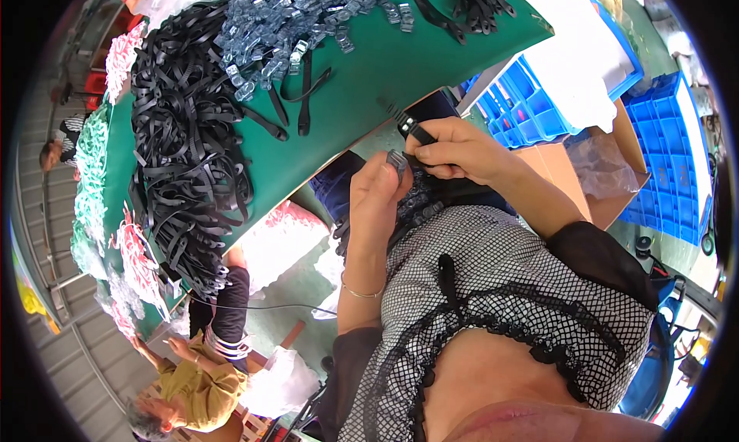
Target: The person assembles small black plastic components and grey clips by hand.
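Note:
In front of my chest, past the table's near edge, both my hands are close together. My left hand (376, 186) is closed, with a small see-through grey plastic clip (396, 161) pinched at its fingertips. My right hand (458, 153) is closed on a black strap (408, 124), whose free end points up and to the left. The clip and the strap are very near each other; I cannot tell whether they are joined. Below the hands, more clips and black straps lie at my lap, partly hidden by my hands.
A green table (354, 80) holds a big heap of black straps (185, 134) and a pile of clear clips (300, 19). Pink and mint-green straps (91, 188) lie at the left. Blue crates (666, 157) and a cardboard box (558, 176) stand right. A co-worker (204, 384) sits lower left.

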Demonstrator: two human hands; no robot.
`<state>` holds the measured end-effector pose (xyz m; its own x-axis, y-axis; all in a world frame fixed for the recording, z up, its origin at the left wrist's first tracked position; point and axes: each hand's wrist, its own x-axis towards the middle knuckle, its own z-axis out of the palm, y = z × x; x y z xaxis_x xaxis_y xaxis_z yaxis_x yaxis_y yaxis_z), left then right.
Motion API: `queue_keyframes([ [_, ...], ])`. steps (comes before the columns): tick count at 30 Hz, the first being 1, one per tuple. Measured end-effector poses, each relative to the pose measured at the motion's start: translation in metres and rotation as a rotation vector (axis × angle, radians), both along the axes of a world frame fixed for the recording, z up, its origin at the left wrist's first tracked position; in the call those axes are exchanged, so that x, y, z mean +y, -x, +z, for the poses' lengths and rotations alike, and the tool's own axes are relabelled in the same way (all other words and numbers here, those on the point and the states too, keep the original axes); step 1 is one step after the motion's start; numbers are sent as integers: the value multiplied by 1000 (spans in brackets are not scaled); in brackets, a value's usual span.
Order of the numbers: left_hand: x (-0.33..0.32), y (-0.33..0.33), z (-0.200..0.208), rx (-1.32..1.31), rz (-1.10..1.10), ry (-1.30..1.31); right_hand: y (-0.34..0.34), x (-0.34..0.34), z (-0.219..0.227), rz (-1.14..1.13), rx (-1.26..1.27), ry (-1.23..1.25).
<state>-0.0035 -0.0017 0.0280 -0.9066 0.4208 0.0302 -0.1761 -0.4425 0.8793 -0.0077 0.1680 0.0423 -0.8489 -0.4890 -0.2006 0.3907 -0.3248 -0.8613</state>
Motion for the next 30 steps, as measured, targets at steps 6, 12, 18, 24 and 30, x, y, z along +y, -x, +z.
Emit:
queue_keyframes([
  [6, -4, 0, -9, -33, -78, -31, 1, -1, -2, 37, -34, -52],
  [12, -5, 1, -19, -32, -123, -44, -1, -2, -3, -31, -20, 92],
  [18, -4, 3, -26, -17, -143, -114, -3, 2, -5, -1, -37, 82],
  [24, -2, 3, -23, 41, -170, -108, -2, 2, -1, 21, -41, 65],
  [30, -9, 6, -31, -13, -256, -30, -3, -4, -2, -8, 13, 48],
])
